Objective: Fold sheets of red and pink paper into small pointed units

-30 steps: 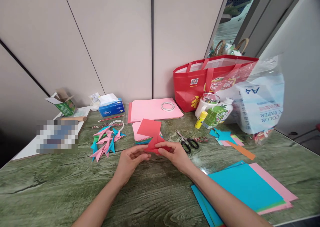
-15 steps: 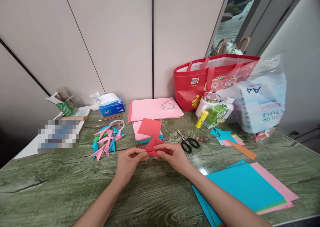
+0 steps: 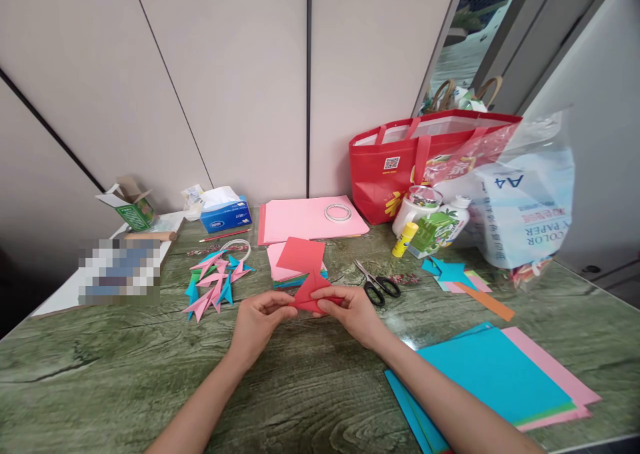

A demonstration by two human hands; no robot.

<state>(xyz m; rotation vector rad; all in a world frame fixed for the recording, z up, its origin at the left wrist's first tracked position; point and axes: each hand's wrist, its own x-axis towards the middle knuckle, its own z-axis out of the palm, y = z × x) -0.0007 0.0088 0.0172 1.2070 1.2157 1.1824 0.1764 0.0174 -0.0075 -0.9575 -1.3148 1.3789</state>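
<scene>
A folded red paper triangle (image 3: 310, 291) is pinched between both hands just above the green wood-grain table (image 3: 125, 381). My left hand (image 3: 260, 322) grips its left edge with closed fingers. My right hand (image 3: 353, 311) holds the right side, thumb on top. Right behind it lies a small stack of square sheets with a red one (image 3: 301, 254) on top. Black-handled scissors (image 3: 379, 284) lie just right of my right hand.
Folded pink and blue paper points (image 3: 214, 282) lie at the left. Large pink sheets with a tape ring (image 3: 338, 212) sit behind. A red bag (image 3: 400, 167), glue stick (image 3: 403, 239), bottles and a paper pack (image 3: 525, 207) stand at right; blue and pink sheets (image 3: 495, 374) lie near the front.
Both hands have stayed pinched on the red paper with only slight finger shifts; the fold looks pressed a little flatter. The view has drifted slightly.
</scene>
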